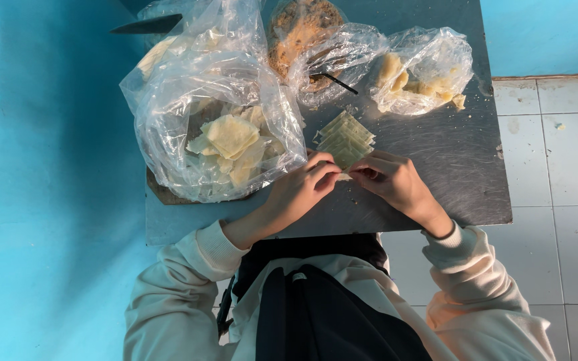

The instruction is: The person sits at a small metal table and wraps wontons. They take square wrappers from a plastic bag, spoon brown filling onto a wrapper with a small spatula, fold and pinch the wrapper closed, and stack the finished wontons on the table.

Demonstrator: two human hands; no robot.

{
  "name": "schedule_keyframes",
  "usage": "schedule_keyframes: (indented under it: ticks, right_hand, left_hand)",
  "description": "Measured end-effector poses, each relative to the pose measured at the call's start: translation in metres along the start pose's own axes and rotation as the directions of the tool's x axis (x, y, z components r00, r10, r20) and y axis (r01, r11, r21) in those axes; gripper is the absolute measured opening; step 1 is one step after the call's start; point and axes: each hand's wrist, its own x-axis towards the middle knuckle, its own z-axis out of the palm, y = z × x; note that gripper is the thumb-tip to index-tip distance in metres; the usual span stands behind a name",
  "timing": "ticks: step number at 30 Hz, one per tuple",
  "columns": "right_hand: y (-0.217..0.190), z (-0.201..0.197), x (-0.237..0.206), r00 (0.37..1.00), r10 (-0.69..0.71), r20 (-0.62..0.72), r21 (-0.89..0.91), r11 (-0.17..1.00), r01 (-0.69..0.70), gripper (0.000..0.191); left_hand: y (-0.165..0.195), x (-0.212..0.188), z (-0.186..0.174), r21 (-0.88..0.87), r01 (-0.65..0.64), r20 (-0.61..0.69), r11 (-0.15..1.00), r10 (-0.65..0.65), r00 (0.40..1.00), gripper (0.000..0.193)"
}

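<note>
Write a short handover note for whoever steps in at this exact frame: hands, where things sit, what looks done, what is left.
Left hand and right hand meet at the table's near edge, pinching one small pale wrapper piece between the fingertips.
The stack of square wrappers lies fanned just beyond the hands on the metal table.
Done: folded pieces sit in the big clear bag to the left.
Left: the stack; a filling bowl and a bag of dough lumps sit further back.

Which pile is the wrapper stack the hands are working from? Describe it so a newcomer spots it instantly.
Start at the grey metal table against the blue wall. Just beyond the left hand and right hand lies the wrapper stack, a fanned pile of thin pale squares. Unlike the folded pieces and dough lumps nearby, it lies bare on the metal, not inside a plastic bag.
</note>
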Motion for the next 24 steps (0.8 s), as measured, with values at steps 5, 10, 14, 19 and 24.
schedule_keyframes:
  ticks: [5, 10, 14, 19, 24]
  right_hand:
    - [0.005, 0.004, -0.005, 0.998, -0.017, -0.053, 0.019, 1.000, 0.018, 0.021]
    - [0.006, 0.006, -0.009, 0.985, -0.165, -0.058, -0.109, 0.981, 0.158, 0.025]
    - [0.000, 0.006, -0.011, 0.968, -0.251, -0.023, -0.251, 0.939, 0.237, 0.031]
    - [-0.010, 0.001, -0.016, 0.954, -0.296, 0.052, -0.370, 0.881, 0.293, 0.041]
    - [-0.012, 0.005, -0.017, 0.964, -0.265, 0.014, -0.340, 0.905, 0.254, 0.034]
  left_hand:
    - [0.002, 0.000, -0.003, -0.020, 0.041, 0.029, 0.999, -0.041, 0.999, 0.018]
    - [0.004, 0.000, -0.005, -0.013, 0.037, 0.020, 0.999, -0.036, 0.999, 0.017]
    - [0.002, -0.001, -0.005, 0.084, 0.001, 0.045, 0.996, -0.005, 0.999, 0.011]
    - [-0.004, -0.005, -0.008, 0.226, -0.203, 0.044, 0.953, 0.198, 0.979, 0.019]
    - [-0.005, -0.005, -0.006, 0.240, -0.257, 0.040, 0.936, 0.255, 0.966, 0.023]
